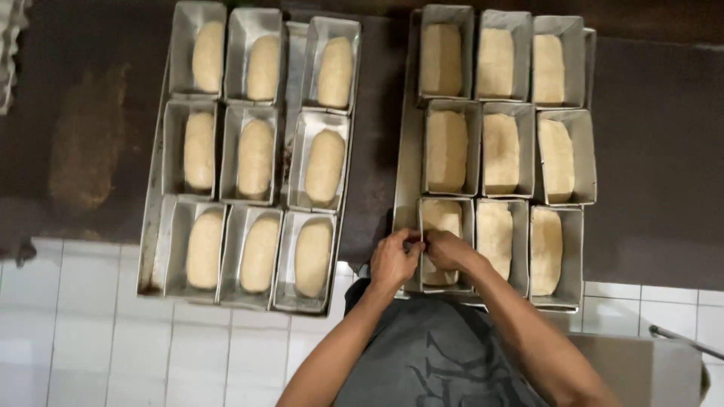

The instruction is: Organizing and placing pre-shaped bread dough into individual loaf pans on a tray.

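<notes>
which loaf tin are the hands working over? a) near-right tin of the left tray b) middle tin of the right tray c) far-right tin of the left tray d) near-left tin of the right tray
d: both hands, left hand and right hand, meet over the dough in the near-left loaf tin of the right tray.

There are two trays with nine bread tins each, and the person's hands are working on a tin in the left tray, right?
Not quite. The head view shows both hands, left hand and right hand, at the near-left bread tin of the right tray, not the left tray. The rest is right: two trays, nine tins of dough each.
</notes>
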